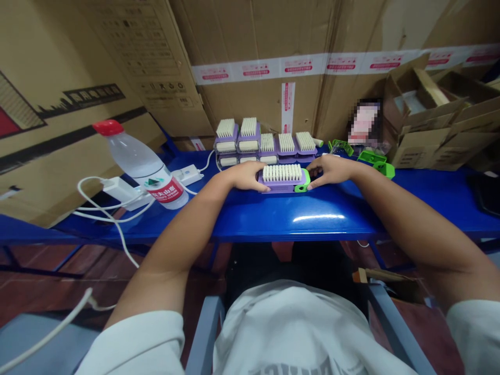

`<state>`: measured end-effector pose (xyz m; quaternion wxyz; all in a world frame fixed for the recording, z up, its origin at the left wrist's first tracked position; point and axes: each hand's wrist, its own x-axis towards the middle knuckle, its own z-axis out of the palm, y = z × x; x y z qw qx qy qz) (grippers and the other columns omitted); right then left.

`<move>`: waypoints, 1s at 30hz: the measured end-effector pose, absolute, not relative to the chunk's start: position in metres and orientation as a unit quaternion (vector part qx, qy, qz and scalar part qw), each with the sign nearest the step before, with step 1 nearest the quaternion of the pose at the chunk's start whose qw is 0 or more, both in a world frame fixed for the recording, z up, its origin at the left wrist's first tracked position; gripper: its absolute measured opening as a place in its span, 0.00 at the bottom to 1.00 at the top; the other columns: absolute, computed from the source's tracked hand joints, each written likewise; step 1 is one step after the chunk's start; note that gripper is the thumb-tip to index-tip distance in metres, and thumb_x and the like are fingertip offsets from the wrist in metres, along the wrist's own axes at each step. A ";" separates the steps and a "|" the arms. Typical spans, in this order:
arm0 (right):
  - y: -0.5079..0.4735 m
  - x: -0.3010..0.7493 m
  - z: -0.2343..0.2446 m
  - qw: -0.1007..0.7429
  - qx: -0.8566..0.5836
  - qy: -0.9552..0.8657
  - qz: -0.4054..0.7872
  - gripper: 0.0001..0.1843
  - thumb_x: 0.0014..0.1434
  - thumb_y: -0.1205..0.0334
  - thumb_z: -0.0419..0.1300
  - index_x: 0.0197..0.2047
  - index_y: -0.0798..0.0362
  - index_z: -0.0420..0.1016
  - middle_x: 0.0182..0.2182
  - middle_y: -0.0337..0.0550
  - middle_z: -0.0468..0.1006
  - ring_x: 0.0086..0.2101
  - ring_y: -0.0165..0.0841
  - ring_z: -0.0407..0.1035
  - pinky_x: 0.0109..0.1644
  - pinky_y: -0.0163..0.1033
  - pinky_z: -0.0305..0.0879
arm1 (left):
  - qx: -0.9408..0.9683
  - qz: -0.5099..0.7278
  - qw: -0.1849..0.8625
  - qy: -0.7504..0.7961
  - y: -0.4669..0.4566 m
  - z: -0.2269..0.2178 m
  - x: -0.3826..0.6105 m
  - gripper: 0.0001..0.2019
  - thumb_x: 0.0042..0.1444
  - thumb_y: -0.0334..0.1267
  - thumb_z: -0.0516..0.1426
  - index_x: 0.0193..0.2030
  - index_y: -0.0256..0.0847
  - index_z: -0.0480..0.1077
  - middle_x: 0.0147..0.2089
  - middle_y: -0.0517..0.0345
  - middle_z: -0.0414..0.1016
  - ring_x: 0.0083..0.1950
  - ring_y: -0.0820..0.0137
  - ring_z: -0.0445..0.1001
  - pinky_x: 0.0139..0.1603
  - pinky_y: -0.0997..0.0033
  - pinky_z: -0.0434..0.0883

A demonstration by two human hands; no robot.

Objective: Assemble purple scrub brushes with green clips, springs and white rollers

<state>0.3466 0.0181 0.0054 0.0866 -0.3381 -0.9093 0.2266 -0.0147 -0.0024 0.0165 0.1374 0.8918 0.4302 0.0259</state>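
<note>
Near the table's front sits a purple brush with rows of white bristles facing up. A bright green end piece is at its right end. My left hand is closed around the brush's left end, thumb in front. At the green end piece, my right hand has its thumb and fingers curled round the right side; its fingertips are partly hidden. Behind the hands stand several similar purple brushes, some stacked on others. Loose green parts lie beyond my right hand.
A water bottle with a red cap stands to the left, beside white power adapters and cables. Tall cardboard lines the back. At the right are open cardboard boxes and a dark object on the blue table.
</note>
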 end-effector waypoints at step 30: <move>0.013 0.343 0.011 0.073 -0.363 -0.904 0.215 0.37 0.53 0.23 0.78 0.44 0.51 0.91 0.39 0.49 0.89 0.39 0.45 0.79 0.45 0.48 0.70 | 0.891 0.025 0.134 0.434 -0.003 0.016 -0.014 0.43 0.51 0.64 0.69 0.68 0.41 0.79 0.72 0.39 0.84 0.68 0.42 0.84 0.67 0.52 0.79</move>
